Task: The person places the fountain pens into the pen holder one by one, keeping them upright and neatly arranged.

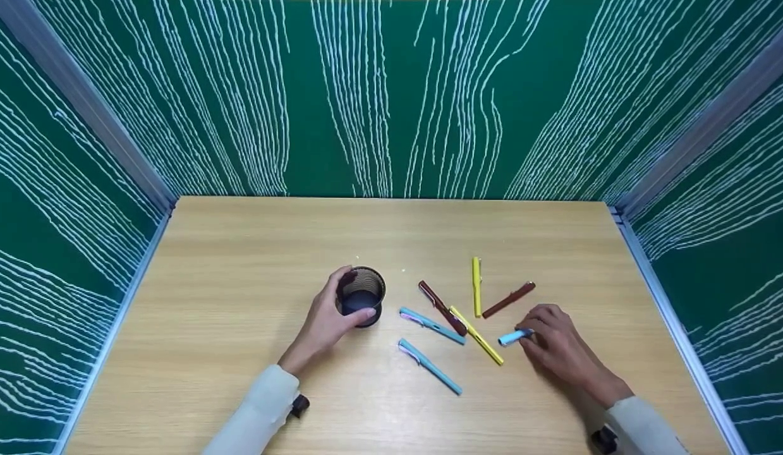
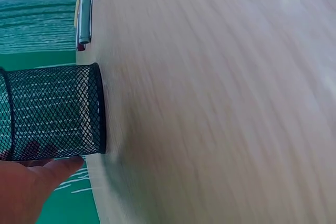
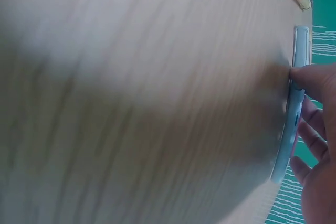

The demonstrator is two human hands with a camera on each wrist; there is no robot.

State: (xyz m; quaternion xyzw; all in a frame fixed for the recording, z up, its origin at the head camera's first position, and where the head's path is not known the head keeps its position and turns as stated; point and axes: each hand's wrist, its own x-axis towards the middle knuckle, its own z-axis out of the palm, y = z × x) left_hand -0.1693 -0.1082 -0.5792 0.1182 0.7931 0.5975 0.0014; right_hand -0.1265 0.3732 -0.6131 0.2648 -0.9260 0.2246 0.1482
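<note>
Pale sleeves low in the head view: left hand (image 1: 328, 322) wraps the black mesh pen cup (image 1: 361, 296) mid-tabletop, steadying it; right hand (image 1: 558, 344) pinches a light-blue pen (image 1: 515, 337), centre-right. Left wrist: fingers (image 2: 58, 167) brace the mesh. Right wrist: fingers (image 3: 310, 80) clamp the pen flat.

Cup (image 1: 361, 296) stands left of pens (image 1: 442, 316) — both on table (image 1: 239, 253).
</note>
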